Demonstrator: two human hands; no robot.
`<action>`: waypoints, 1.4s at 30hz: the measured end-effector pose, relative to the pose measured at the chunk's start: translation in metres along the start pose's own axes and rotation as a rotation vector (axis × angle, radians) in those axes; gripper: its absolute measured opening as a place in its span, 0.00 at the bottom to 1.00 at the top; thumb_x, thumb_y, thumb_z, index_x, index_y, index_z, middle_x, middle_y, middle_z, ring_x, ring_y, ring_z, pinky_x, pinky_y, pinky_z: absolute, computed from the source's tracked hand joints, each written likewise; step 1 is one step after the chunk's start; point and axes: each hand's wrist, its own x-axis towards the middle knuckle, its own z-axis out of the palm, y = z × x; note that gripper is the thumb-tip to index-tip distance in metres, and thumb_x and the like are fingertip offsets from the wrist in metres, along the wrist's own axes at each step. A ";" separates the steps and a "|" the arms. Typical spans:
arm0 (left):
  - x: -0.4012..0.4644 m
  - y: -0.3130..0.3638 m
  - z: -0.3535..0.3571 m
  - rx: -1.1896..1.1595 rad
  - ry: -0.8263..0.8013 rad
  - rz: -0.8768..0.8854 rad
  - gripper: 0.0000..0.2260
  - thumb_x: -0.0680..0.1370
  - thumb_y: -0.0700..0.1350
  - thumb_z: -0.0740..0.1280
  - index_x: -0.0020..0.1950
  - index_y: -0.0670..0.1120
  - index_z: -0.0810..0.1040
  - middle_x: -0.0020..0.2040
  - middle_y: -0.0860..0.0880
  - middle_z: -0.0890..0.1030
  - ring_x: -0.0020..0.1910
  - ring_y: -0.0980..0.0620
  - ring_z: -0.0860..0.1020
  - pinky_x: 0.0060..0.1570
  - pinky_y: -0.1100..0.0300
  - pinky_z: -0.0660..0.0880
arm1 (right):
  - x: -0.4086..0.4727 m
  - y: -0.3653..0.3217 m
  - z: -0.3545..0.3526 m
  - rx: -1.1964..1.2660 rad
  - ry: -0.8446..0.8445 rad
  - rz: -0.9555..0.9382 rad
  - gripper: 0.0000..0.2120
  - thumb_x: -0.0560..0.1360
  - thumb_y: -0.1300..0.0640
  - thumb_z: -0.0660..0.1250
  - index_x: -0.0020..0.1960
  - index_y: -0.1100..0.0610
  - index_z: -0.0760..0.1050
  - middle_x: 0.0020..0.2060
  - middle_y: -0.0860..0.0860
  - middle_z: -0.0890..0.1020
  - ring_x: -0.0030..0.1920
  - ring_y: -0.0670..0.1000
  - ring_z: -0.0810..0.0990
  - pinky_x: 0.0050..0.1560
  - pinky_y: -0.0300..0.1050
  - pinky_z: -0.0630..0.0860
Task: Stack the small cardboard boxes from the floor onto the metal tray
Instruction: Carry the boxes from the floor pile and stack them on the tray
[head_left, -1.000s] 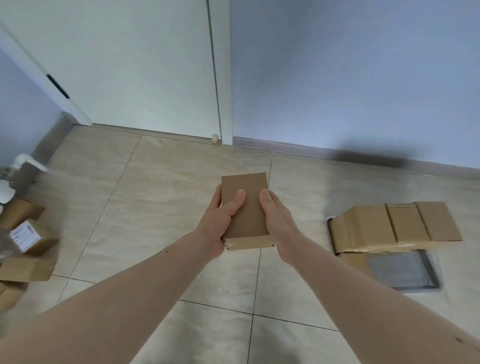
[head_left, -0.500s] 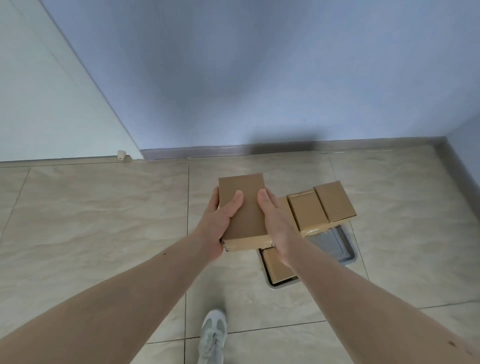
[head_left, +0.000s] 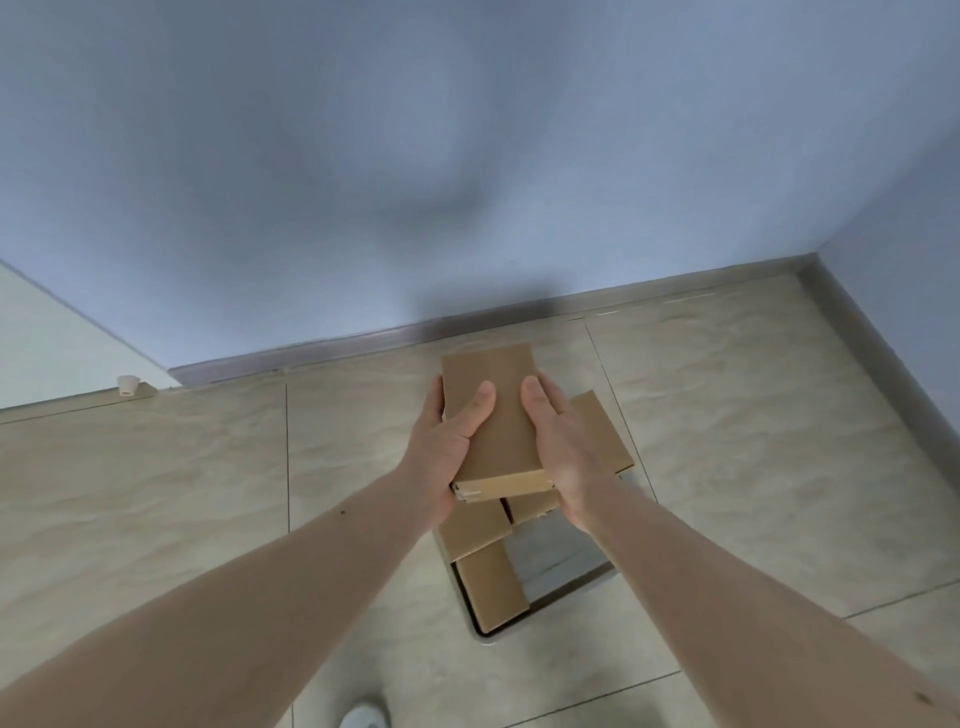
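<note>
A white shoe (head_left: 363, 717) on tiles; a door stopper (head_left: 128, 385) beside the skirting.

The held cardboard box (head_left: 493, 415) and both hands cover most of the stack on the metal tray (head_left: 566, 584), so how many boxes sit there is anyone's guess. The left hand (head_left: 447, 452) and right hand (head_left: 569, 452) wrap under the box, fingers out of sight. The tray's far end is completely hidden. A white shoe (head_left: 363, 717) gets chopped off by the bottom edge. The door stopper (head_left: 128, 385) is too small to make out.
</note>
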 end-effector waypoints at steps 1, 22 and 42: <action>0.006 -0.005 0.011 -0.002 -0.002 -0.001 0.24 0.75 0.50 0.74 0.70 0.57 0.73 0.56 0.50 0.86 0.50 0.47 0.86 0.41 0.54 0.82 | 0.005 0.000 -0.013 0.008 0.003 -0.010 0.19 0.84 0.43 0.57 0.75 0.42 0.67 0.55 0.46 0.82 0.52 0.49 0.82 0.46 0.44 0.80; 0.039 -0.256 0.175 -0.008 0.362 -0.087 0.32 0.68 0.54 0.80 0.64 0.48 0.69 0.58 0.46 0.81 0.55 0.48 0.82 0.55 0.50 0.80 | 0.050 0.165 -0.257 -0.137 -0.046 -0.044 0.16 0.85 0.45 0.57 0.70 0.44 0.72 0.59 0.45 0.81 0.55 0.43 0.81 0.53 0.40 0.79; 0.146 -0.396 0.017 0.469 0.364 0.007 0.32 0.70 0.58 0.77 0.67 0.49 0.67 0.58 0.52 0.78 0.53 0.54 0.78 0.43 0.63 0.75 | 0.168 0.371 -0.191 -0.353 -0.181 -0.105 0.24 0.84 0.38 0.48 0.74 0.47 0.64 0.60 0.51 0.76 0.61 0.54 0.76 0.67 0.58 0.74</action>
